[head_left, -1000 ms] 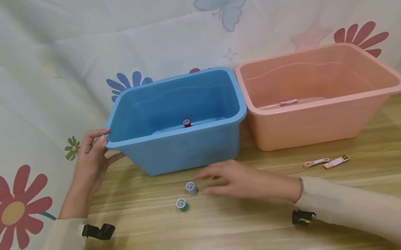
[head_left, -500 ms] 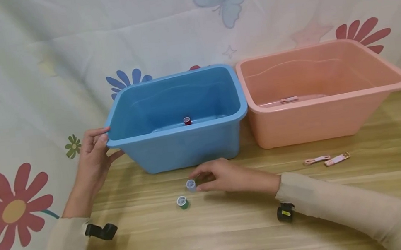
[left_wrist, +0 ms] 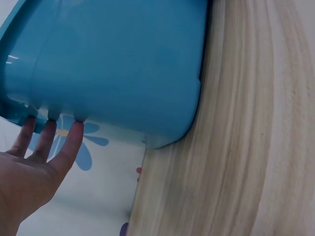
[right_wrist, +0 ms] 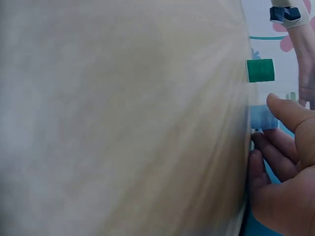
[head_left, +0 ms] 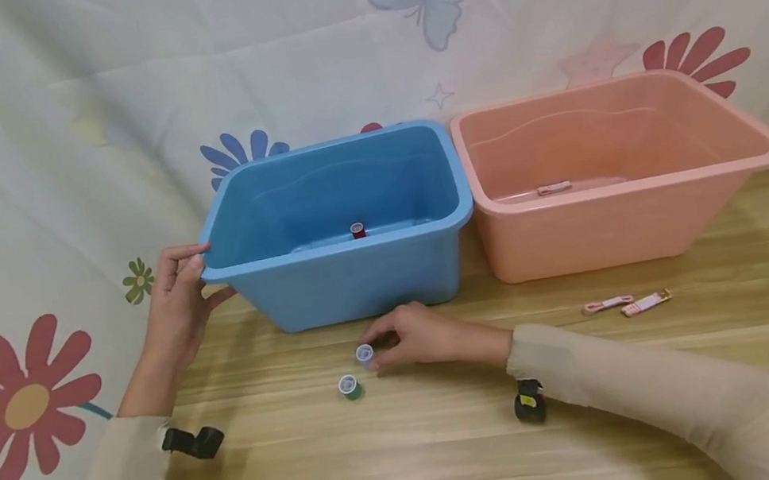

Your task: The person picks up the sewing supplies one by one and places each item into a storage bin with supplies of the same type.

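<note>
My left hand [head_left: 178, 309] holds the left rim of the blue plastic bin [head_left: 361, 283], thumb over the edge; in the left wrist view three fingertips [left_wrist: 75, 132] touch its side from below. On the wooden table in front of that bin, my right hand [head_left: 419, 335] pinches an upright pale blue spool of thread [head_left: 364, 352] between thumb and fingers. The right wrist view has the pale blue spool [right_wrist: 263, 117] between the thumb and the fingers. Close by, nearer me, stands a green spool of thread [head_left: 351, 388]. Inside the blue bin is a red spool [head_left: 358, 230].
Against the blue bin's right side stands a pink bin [head_left: 586, 235] with a small folded pink strip [head_left: 554, 188] inside. Two more small pink pieces, a looped strip [head_left: 607, 305] and a gold-ended one [head_left: 646, 303], lie before it. A flower-printed cloth [head_left: 333, 54] hangs behind.
My right hand has moved left to the pale blue spool, and its thumb and fingers have closed around it. My left hand has stayed at the blue bin's rim.
</note>
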`<state>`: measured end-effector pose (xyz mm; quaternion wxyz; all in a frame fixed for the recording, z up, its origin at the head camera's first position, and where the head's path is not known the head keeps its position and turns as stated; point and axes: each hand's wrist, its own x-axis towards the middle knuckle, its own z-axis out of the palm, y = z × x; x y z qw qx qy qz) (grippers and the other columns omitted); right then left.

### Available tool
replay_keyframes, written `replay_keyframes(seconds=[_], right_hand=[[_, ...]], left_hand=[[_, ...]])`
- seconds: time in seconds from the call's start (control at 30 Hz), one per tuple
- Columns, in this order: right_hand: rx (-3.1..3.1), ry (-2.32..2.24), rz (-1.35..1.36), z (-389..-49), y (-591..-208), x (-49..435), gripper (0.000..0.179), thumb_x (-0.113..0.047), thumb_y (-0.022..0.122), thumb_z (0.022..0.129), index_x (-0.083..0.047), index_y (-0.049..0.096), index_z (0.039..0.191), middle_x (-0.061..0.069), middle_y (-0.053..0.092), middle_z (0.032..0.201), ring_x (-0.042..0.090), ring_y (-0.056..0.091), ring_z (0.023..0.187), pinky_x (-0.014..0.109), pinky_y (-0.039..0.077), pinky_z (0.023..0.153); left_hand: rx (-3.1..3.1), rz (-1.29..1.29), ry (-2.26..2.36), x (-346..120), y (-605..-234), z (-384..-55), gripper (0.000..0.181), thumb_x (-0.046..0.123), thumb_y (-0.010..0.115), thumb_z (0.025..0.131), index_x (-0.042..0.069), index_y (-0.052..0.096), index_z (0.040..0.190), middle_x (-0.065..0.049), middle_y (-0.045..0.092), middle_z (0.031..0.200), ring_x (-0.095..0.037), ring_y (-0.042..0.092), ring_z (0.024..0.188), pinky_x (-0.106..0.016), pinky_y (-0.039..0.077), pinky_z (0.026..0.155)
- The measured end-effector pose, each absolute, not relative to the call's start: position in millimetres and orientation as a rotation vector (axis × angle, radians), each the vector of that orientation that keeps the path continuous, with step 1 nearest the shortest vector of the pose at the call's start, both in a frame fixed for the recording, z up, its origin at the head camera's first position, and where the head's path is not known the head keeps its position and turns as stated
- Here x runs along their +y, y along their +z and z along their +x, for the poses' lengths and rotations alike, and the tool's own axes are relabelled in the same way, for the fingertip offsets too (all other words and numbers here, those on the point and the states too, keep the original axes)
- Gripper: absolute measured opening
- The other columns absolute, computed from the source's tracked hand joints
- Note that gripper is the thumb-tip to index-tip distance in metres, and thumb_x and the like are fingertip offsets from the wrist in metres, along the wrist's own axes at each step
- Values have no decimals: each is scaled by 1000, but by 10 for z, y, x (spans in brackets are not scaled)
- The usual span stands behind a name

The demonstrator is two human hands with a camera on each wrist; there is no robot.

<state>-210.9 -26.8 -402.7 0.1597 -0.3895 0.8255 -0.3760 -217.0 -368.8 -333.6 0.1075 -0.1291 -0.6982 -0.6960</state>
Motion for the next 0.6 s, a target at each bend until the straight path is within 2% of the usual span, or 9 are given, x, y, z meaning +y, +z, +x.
replay_keyframes(seconds=[0.2,0.3,0.37,0.5,0.53,0.6], right_hand=[[2350,-1147,-1078,-2117,-4094,-330,37,-28,83,86,-17,76,121,-6,75,112,10,65,102,21,50,84],[2341,-1205,-1018,-2115,-4124,-330,34,-27,84,85,-18,78,118,-7,76,110,8,66,104,20,50,84],[2344,-1228,-985,-2113,-4132,-321,33,-26,84,85,-18,78,116,-8,76,109,7,66,104,20,50,84],[2347,-1238,-986,-2119,-4139,-323,30,-26,84,85,-19,79,114,-9,76,107,5,66,102,19,50,83],[2345,-1239,-990,-2118,-4136,-324,30,-27,84,85,-20,79,114,-9,76,107,5,66,102,19,50,84],[2341,-1241,-993,-2117,-4133,-328,30,-28,83,86,-20,79,114,-9,76,107,4,65,102,19,50,84]], left_hand=[[-1975,-295,-2087,-3643,-3270,-2255,16,22,57,105,7,59,111,-7,56,112,-22,61,105,-35,59,78],[-1926,-260,-2121,-3580,-3251,-2301,16,21,61,103,6,60,107,-7,57,109,-21,60,99,-34,58,76],[-1923,-237,-2149,-3540,-3252,-2312,18,23,61,103,6,60,111,-6,55,119,-23,55,109,-36,54,82],[-1993,-208,-2161,-3515,-3260,-2303,30,29,54,106,16,54,134,-4,40,146,-28,41,130,-39,46,91],[-2010,-217,-2167,-3520,-3262,-2301,34,29,52,107,18,51,139,-4,35,151,-29,38,133,-39,45,92],[-2023,-237,-2183,-3533,-3265,-2304,40,29,50,108,20,45,147,-5,32,155,-30,39,133,-36,47,91]])
